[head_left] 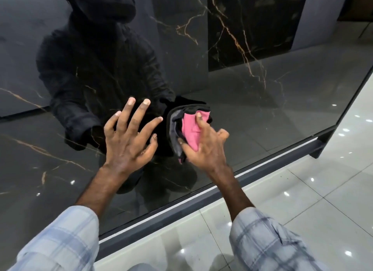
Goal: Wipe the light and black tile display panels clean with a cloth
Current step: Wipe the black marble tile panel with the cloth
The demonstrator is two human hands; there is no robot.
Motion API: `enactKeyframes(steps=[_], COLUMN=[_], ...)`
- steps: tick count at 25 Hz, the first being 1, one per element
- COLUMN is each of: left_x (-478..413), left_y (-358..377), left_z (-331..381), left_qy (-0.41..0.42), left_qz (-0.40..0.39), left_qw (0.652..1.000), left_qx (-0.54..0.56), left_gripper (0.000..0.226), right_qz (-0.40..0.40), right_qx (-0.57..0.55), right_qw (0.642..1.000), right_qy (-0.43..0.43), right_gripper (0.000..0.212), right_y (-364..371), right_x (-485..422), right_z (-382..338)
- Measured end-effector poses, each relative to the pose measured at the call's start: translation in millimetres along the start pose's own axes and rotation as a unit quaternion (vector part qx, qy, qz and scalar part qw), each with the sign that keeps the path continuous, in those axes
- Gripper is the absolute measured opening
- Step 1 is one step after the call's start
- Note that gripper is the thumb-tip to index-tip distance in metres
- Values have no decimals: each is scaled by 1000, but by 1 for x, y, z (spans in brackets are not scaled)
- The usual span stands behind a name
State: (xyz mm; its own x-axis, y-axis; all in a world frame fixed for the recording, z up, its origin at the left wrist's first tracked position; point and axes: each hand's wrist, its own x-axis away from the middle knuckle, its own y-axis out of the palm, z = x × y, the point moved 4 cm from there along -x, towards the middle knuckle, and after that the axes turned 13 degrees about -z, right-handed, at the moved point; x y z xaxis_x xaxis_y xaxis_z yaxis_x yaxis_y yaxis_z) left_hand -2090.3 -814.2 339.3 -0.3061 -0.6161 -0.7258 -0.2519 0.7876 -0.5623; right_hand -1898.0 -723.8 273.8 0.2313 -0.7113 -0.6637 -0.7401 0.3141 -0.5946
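Observation:
A glossy black tile panel with thin gold veins fills most of the head view and mirrors my body. My left hand lies flat on it with fingers spread. Just to its right, my right hand holds a folded pink and grey cloth against the panel, thumb and forefinger pinching the fabric. The two hands are a short gap apart. No light panel can be made out here.
A dark metal frame with a pale strip runs along the panel's lower edge and up its right side. Below and to the right lies a shiny white tiled floor. My checked sleeves sit at the bottom.

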Motion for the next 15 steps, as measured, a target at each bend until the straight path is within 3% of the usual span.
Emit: enactKeyframes(steps=[1,3,4,5,7,9,10,13,14,15], left_x=[-1,-13,-24,-37,-63,-71,-70,-67,-68,-68], left_y=[-6,-25,-38,-49,-60,-55,-49,-39,-40,-41], left_z=[1,-4,-11,-21,-42,-43,-39,-34,-35,-36], left_qy=[2,29,33,17,-49,-84,-83,-78,-80,-79], left_qz=[-5,1,13,25,33,30,27,21,21,24], left_qw=[1000,998,999,999,998,995,993,992,992,992], left_qx=[22,46,39,23,-7,-54,-75,-96,-97,-95], left_gripper=[41,42,46,49,57,65,70,73,73,72], right_qz=[15,48,63,90,42,-1,14,77,65,44], right_qx=[-47,-192,-191,-122,8,15,21,-137,-142,-81], right_qw=[997,947,932,954,993,1000,999,978,973,987], right_qy=[56,252,301,260,107,-22,-46,137,169,131], right_gripper=[82,73,66,61,70,87,88,84,85,87], right_y=[-14,-26,-30,-29,-17,-21,-31,-64,-66,-66], right_x=[-2,-1,-3,-9,-18,-27,-33,-56,-64,-71], right_z=[15,45,44,33,-2,-9,-5,12,2,-14])
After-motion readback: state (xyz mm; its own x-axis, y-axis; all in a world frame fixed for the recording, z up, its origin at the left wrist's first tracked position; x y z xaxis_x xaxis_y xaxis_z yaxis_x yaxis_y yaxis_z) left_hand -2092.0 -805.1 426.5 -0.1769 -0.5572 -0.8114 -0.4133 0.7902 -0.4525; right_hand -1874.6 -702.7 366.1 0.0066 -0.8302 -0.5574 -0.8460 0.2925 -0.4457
